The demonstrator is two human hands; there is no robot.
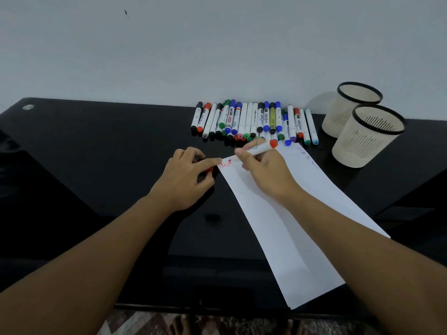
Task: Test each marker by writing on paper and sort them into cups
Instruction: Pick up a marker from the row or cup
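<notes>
My right hand (263, 170) grips a white marker with a red end (262, 148), its tip down on the top left corner of a white sheet of paper (290, 233), where red marks show. My left hand (183, 177) holds a red cap (210, 169) in its curled fingers while its index finger presses on the paper's corner. A row of several capped markers (254, 120) lies along the wall behind the paper. Two cream cups with black rims, the near cup (367, 136) and the far cup (348, 110), stand at the right.
The black glossy table (96, 153) stretches to the left. A white wall runs behind it. The table's front edge lies near the bottom of the view, with patterned floor below. Faint blue marks sit on the paper's top right.
</notes>
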